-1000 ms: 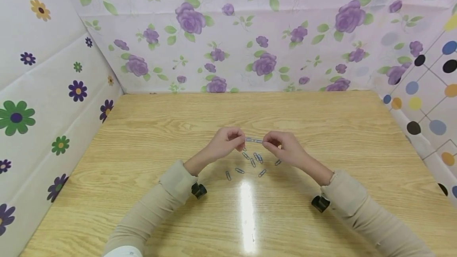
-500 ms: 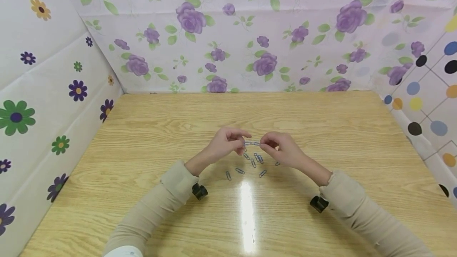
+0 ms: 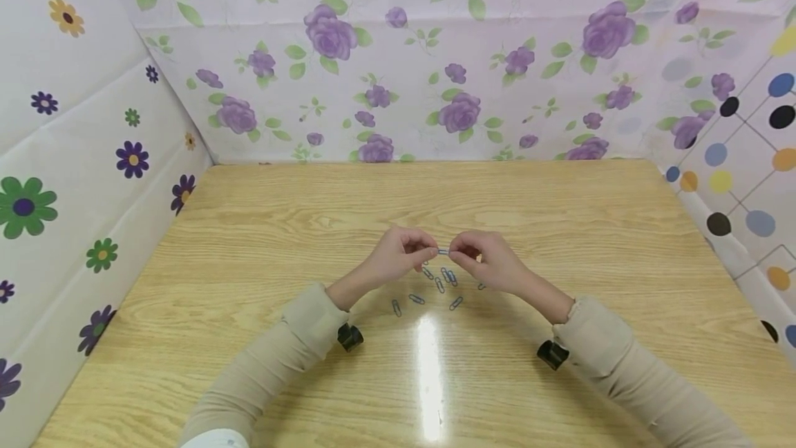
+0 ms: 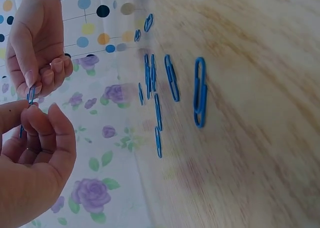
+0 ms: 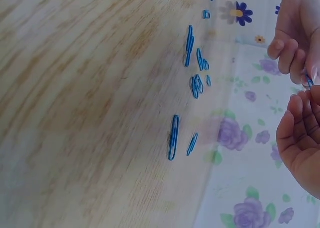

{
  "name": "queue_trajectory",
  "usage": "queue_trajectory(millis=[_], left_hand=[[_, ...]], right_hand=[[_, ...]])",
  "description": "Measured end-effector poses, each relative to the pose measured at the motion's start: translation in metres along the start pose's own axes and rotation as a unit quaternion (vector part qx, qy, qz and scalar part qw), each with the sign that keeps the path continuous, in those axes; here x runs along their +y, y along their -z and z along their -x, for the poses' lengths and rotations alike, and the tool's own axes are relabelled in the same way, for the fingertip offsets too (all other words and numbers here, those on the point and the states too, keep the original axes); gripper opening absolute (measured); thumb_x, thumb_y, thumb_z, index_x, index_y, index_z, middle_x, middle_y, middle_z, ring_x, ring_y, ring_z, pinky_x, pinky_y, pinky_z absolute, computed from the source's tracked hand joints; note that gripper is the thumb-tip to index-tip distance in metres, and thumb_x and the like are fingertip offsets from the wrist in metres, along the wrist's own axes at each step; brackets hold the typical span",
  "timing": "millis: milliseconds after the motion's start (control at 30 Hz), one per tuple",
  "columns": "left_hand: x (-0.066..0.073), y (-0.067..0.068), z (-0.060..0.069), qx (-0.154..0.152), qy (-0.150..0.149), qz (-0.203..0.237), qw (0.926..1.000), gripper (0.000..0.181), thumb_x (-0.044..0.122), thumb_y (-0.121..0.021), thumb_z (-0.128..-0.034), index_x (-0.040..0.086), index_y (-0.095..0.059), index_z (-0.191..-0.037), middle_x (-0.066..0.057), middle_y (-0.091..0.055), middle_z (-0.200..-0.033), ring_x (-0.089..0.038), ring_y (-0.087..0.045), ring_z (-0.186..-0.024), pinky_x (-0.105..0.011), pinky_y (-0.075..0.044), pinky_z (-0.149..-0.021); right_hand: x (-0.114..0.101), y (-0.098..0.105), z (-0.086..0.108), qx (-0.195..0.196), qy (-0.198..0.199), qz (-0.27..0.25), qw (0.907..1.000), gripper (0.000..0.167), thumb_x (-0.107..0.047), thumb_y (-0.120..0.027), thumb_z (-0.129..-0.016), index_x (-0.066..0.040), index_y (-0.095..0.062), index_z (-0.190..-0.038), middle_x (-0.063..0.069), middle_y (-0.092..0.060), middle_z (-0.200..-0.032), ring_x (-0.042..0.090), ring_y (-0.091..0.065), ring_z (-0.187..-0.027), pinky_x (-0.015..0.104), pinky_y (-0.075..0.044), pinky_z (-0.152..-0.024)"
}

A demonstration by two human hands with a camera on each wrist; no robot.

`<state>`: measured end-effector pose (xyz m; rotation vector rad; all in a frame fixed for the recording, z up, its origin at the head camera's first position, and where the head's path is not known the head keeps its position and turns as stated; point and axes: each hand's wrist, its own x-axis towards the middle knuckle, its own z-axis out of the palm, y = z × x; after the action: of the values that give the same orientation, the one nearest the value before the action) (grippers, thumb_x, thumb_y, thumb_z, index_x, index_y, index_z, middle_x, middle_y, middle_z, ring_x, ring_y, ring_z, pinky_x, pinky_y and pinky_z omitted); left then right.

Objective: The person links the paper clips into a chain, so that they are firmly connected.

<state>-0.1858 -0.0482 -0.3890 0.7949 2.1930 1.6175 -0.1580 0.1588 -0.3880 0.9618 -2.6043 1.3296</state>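
Flowered sheeting [image 3: 460, 75] stands behind your wood-grain worktop [image 3: 298, 216]. The held paper clip [image 3: 443, 252] is up off that surface, spanning the small gap between your hands. Its long axis runs left to right, nearly level in the head view, with one end toward each hand, so neither hand is plainly nearer; that end-to-end line between the two grips is, I judge, what counts now. Your left hand [image 3: 401, 252] pinches the near-left end between thumb and fingers, and your right hand [image 3: 491, 260] pinches the other. A further bit of blue wire [image 4: 21, 132] pokes out below your left fingers; whether it joins the held clip, I cannot tell. Beneath and nearer you, loose paper clips [image 4: 201, 96] lie scattered, pointing various ways.
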Motion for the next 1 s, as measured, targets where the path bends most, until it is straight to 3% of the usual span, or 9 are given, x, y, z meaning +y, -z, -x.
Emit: queue_trajectory(millis=[167,300,433,600,700,867,1000], left_hand=[[0.0,0.0,0.001,0.013,-0.001,-0.015,0.9998,0.012,0.006,-0.058,-0.0885,-0.003,-0.065,-0.092,-0.004,-0.059,-0.071,-0.024,-0.053,-0.06,-0.021,-0.043,-0.052],[0.0,0.001,0.002,0.027,0.005,-0.028,0.9992,0.011,0.007,-0.058,-0.0886,-0.001,-0.066,-0.092,-0.004,-0.059,-0.073,-0.013,-0.051,-0.06,-0.028,-0.048,-0.056],[-0.001,0.002,0.002,0.035,0.01,-0.032,0.9988,0.011,0.008,-0.059,-0.0883,0.0,-0.066,-0.092,-0.004,-0.06,-0.075,-0.013,-0.051,-0.062,-0.041,-0.051,-0.062],[0.0,0.003,0.002,0.032,0.011,-0.024,0.9992,0.012,0.007,-0.059,-0.0883,-0.003,-0.065,-0.093,-0.003,-0.059,-0.074,-0.014,-0.051,-0.062,-0.047,-0.05,-0.064],[0.012,0.004,0.006,0.029,0.009,-0.023,0.9993,0.012,0.004,-0.058,-0.0883,-0.005,-0.064,-0.093,-0.002,-0.058,-0.072,-0.015,-0.051,-0.062,-0.043,-0.05,-0.062],[0.029,0.005,0.012,0.028,0.013,-0.026,0.9992,0.012,0.002,-0.057,-0.0882,-0.007,-0.064,-0.092,-0.002,-0.058,-0.072,-0.016,-0.051,-0.062,-0.023,-0.047,-0.057],[0.033,0.006,0.013,0.031,0.018,-0.026,0.999,0.013,0.003,-0.057,-0.0885,-0.007,-0.064,-0.093,-0.004,-0.058,-0.074,-0.015,-0.052,-0.063,-0.027,-0.05,-0.06]], right_hand=[[0.009,0.006,-0.002,-0.001,-0.048,0.005,0.9988,0.005,-0.005,-0.06,-0.087,-0.002,-0.064,-0.087,0.005,-0.063,-0.078,0.013,-0.055,-0.067,0.026,-0.047,-0.06],[0.026,0.014,-0.005,-0.003,-0.098,0.037,0.9945,0.005,-0.005,-0.061,-0.086,-0.001,-0.064,-0.087,0.003,-0.061,-0.075,0.013,-0.053,-0.066,0.027,-0.045,-0.059],[0.044,0.017,-0.009,-0.033,-0.128,0.074,0.9885,0.005,-0.004,-0.065,-0.082,0.0,-0.065,-0.085,0.003,-0.059,-0.072,0.015,-0.049,-0.065,0.028,-0.042,-0.059],[0.061,0.013,-0.012,-0.075,-0.176,0.088,0.9775,0.009,-0.007,-0.07,-0.077,-0.001,-0.066,-0.083,0.003,-0.058,-0.072,0.015,-0.048,-0.065,0.028,-0.04,-0.06],[0.067,0.008,-0.014,-0.082,-0.196,0.095,0.9726,0.012,-0.011,-0.072,-0.076,-0.003,-0.066,-0.083,0.002,-0.056,-0.072,0.016,-0.048,-0.066,0.028,-0.04,-0.061],[0.066,0.0,-0.018,-0.094,-0.194,0.114,0.9699,0.007,-0.009,-0.07,-0.078,-0.004,-0.065,-0.076,0.001,-0.057,-0.07,0.015,-0.048,-0.066,0.027,-0.04,-0.061],[0.062,-0.002,-0.019,-0.105,-0.183,0.126,0.9694,0.009,-0.005,-0.067,-0.08,-0.004,-0.062,-0.072,0.001,-0.056,-0.067,0.014,-0.048,-0.062,0.026,-0.04,-0.058]])
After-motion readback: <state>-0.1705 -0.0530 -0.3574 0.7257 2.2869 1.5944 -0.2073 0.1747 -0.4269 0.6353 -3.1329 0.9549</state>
